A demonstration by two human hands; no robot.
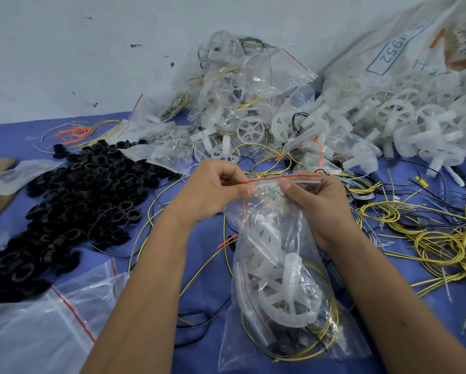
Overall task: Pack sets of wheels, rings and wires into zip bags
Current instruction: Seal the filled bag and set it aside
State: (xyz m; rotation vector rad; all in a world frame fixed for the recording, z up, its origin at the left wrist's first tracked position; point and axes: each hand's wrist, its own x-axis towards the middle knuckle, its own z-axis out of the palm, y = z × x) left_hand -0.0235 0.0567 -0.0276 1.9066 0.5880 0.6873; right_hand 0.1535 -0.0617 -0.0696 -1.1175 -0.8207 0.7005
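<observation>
Blue cloth [199,287] covers the work surface below a pale wall, and both hands meet above its middle. Left hand [213,190] pinches the red-striped top edge of a clear zip bag [277,306] between thumb and curled fingers; right hand [315,201] pinches the same strip just beside it, thumb tip pressed on the seal, so the bag hangs tilted from the two grips down toward the person. Inside the bag lie a white spoked wheel [288,298], coiled yellow wire [326,336] and dark pieces at the bottom that are hard to make out. Left of the left hand spreads a heap of black rings [72,201], and nearer the person on that side lie empty zip bags [51,319]. Right of the right hand sits a tangle of loose yellow wires [429,238]. Beyond both hands, against the wall, is a pile of filled bags [240,98], and farther right a mound of loose white wheels [404,122] spilling from a big sack [388,47].
</observation>
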